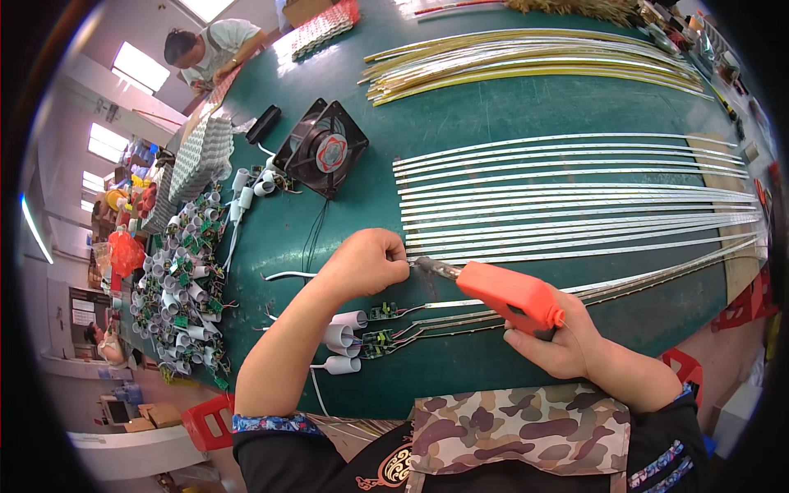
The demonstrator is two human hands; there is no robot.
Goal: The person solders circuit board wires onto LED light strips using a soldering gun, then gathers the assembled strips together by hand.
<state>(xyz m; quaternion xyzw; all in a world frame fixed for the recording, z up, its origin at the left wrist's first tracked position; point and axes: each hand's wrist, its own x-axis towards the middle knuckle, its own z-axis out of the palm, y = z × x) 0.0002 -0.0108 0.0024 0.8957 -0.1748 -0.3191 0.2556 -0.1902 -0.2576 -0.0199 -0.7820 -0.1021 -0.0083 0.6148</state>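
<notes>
The orange soldering gun (508,294) is over the green tabletop (460,115), right hand (567,341) curled round it. The left hand's (362,263) fingers look pressed together, on what I can't tell. Best hold steady.

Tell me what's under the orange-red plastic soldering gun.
Around the soldering gun, long, thin silvery strips and flat green tabletop show. Whatever lies directly beneath its body is covered; can't tell.

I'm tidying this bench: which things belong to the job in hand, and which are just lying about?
Likely the job:
orange tool, in the right hand
strips, by the left hand
boards
white tubes

Apparently lying about:
bumpy trays
straw-like bundle
fan, perhaps
</notes>
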